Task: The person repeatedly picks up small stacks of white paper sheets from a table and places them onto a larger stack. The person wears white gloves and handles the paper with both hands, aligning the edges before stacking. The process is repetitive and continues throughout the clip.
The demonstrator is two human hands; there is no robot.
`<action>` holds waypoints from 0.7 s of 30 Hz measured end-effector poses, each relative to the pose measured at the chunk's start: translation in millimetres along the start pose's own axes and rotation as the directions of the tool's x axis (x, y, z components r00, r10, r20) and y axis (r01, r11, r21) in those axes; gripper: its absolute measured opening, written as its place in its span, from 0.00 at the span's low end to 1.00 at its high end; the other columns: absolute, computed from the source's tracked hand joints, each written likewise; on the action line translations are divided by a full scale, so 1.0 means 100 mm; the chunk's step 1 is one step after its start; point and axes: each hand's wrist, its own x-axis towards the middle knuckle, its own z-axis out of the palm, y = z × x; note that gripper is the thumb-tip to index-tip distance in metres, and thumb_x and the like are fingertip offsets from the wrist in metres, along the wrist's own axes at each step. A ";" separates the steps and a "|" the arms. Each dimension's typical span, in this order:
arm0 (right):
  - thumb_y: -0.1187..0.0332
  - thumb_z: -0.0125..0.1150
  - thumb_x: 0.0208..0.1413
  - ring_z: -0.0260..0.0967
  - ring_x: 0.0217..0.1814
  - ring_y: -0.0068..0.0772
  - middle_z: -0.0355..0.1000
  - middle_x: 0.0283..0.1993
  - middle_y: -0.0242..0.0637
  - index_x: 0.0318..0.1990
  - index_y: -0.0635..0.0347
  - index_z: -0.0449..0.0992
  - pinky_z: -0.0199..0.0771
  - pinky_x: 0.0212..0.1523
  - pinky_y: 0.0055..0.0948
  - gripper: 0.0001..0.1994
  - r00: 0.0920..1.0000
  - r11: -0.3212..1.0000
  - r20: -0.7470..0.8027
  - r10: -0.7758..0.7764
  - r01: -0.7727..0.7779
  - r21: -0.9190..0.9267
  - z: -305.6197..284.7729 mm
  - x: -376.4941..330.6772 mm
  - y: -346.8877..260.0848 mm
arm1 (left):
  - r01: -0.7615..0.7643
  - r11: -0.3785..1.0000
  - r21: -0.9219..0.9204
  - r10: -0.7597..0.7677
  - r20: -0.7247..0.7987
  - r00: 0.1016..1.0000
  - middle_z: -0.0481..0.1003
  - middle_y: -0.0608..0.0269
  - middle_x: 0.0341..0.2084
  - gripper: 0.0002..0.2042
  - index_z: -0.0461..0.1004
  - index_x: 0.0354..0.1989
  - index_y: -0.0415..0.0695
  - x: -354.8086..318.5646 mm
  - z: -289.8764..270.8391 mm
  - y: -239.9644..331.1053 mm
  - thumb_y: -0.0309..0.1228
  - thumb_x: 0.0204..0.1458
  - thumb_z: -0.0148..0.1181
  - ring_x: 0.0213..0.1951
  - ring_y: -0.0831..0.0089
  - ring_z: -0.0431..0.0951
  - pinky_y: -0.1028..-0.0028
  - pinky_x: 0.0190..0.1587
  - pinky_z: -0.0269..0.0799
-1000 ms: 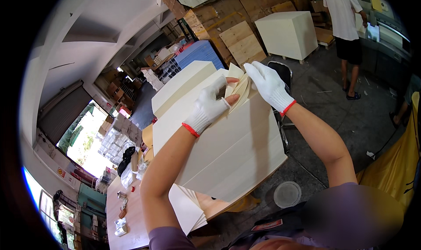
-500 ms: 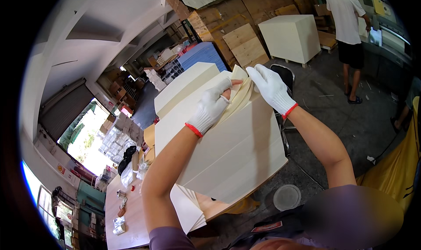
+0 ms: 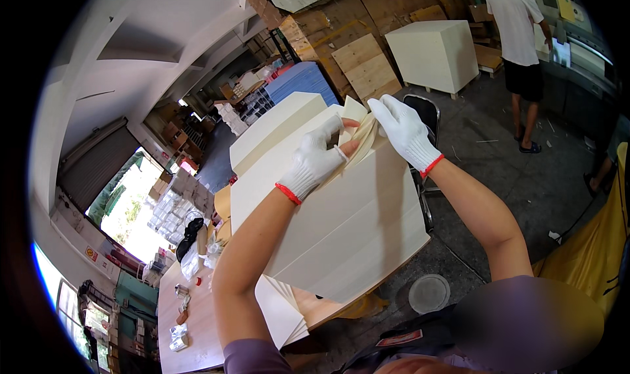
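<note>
A large stack of cream-white paper sheets [image 3: 328, 233] fills the middle of the view on a wooden table. At its far right corner, several sheets [image 3: 365, 137] are lifted and bent into a fanned bundle. My right hand [image 3: 399, 126], in a white knit glove with a red cuff, is closed on the outer edge of that bundle. My left hand [image 3: 314, 157] wears a similar glove with bare fingertips showing. Its thumb and finger are spread apart against the inner side of the bent sheets.
Several loose boards [image 3: 279, 311] lie on the wooden table [image 3: 197, 351] at the near left. A black chair [image 3: 423, 111] stands just beyond the stack. Farther off are another white stack [image 3: 433, 55] on a pallet and a person [image 3: 518, 39] at a machine.
My left thumb and finger have spread wider apart at the bent sheets. My right hand keeps its hold, almost unmoved.
</note>
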 end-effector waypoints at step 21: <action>0.45 0.51 0.74 0.64 0.30 0.39 0.67 0.27 0.44 0.35 0.64 0.69 0.68 0.39 0.39 0.27 1.000 0.998 -0.013 -0.014 0.015 0.066 0.03 0.01 0.07 | 0.025 0.998 0.063 -0.026 0.016 1.000 0.81 0.64 0.37 0.22 0.78 0.60 0.48 0.03 0.01 -0.08 0.39 0.59 0.74 0.39 0.75 0.77 0.70 0.45 0.74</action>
